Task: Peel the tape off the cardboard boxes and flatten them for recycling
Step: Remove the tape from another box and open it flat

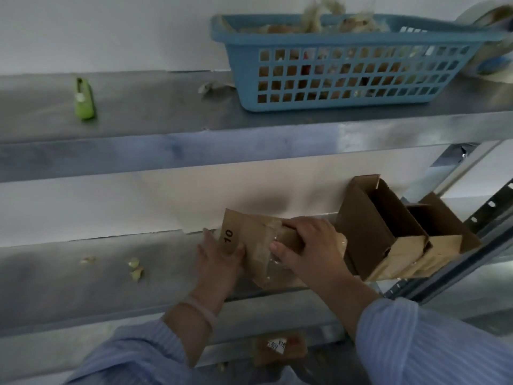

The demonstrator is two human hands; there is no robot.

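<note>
Now the box [248, 232] spans both grips, left hand [219, 259] and right hand [311, 245] clasping its ends, tape [266, 252] beside the right thumb

1. One view, worn on the person's head, faces two metal shelves set against a white wall [111, 31].
2. It sits higher than the upper shelf [144, 112], whose top surface shows, and looks forward and down onto the lower shelf [69, 276].
3. It is close, within arm's reach. The left sleeve [133, 357] and right sleeve [430, 343] enter from the bottom edge. The left grip [219, 262] and right grip [308, 245] hold the box [251, 245] just below centre.
4. The wide lens bends the edges: the slotted post [497, 200] at right leans, and the basket [347, 73] nears the top edge.
</note>
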